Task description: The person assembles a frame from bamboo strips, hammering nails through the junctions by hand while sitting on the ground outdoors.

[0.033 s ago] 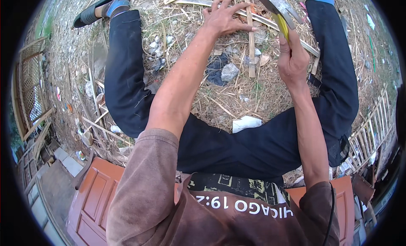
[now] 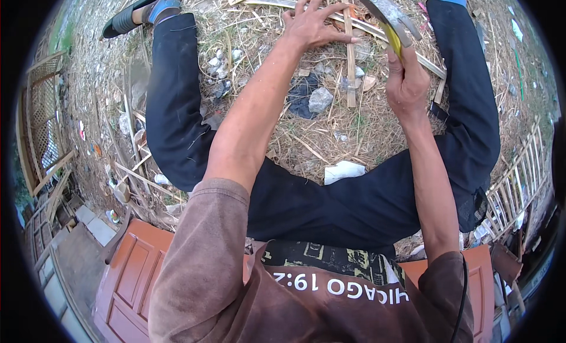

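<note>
My right hand (image 2: 408, 86) is closed round the yellow handle of a claw hammer (image 2: 389, 11), whose metal head is raised above two crossed wooden slats. One thin slat (image 2: 351, 66) points toward me; a longer slat (image 2: 389, 33) crosses it at a slant near the top of the view. My left hand (image 2: 312, 27) lies over the longer slat with its fingers spread. Its thumb tip rests at the slat pointing toward me. Whether a nail is at the crossing cannot be made out behind the hammer and fingers.
Dry grass, stones (image 2: 320, 100) and dark plastic scraps (image 2: 300, 98) lie between my outstretched legs. A white piece (image 2: 344, 172) sits near my lap. Slatted wooden frames stand at the left (image 2: 44, 122) and right (image 2: 522, 178). Behind me is a reddish-brown panelled board (image 2: 132, 272).
The hammer and my right hand have shifted very slightly. My left hand and the slats stay where they were.
</note>
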Motion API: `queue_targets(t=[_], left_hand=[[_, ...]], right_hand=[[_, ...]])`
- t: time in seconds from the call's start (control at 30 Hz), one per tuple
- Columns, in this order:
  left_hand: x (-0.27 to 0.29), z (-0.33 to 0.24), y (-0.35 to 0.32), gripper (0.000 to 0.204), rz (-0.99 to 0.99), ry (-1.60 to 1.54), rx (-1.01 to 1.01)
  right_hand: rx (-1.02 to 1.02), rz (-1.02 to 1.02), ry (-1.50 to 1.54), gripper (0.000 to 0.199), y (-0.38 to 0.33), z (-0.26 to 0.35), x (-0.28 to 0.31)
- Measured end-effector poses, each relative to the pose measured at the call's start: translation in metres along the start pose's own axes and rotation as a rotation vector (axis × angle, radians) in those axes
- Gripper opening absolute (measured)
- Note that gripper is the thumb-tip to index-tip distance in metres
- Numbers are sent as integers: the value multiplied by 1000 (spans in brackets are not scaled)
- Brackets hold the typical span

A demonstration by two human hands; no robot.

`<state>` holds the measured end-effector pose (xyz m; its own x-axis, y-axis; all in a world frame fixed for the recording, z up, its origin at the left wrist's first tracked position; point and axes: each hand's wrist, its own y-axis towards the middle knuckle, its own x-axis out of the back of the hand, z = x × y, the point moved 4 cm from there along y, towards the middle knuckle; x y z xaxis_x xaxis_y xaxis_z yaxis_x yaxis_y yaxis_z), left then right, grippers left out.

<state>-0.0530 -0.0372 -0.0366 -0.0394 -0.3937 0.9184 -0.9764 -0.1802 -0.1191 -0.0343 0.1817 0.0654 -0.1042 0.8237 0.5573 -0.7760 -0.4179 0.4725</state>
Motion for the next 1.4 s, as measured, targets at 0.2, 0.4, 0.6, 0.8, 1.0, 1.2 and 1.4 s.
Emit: queue_targets(t=[0.2,0.4,0.6,0.8,1.0,1.2,1.4], left_hand=[[-4,-3,-1,110,13,28,-3],[-8,7,6,108,3,48,-16],[-5,3,3,110,-15,17,-25],[-11,9,10,109,-23,120,-13],[32,-21,-11,81,121,-28,-45],[-8,6,5,109,2,79,-22],[-4,3,-1,88,-48,-57,-72]], right_hand=[[-101,121,-105,31,-2,-17,-11],[-1,46,-57,32,-7,-19,-13],[-140,84,3,31,6,-1,-6],[-258,383,-312,28,3,-27,-27],[-65,-15,-51,32,2,14,-1],[-251,185,-182,30,-11,-20,-2],[-636,92,-32,34,-15,-39,-2]])
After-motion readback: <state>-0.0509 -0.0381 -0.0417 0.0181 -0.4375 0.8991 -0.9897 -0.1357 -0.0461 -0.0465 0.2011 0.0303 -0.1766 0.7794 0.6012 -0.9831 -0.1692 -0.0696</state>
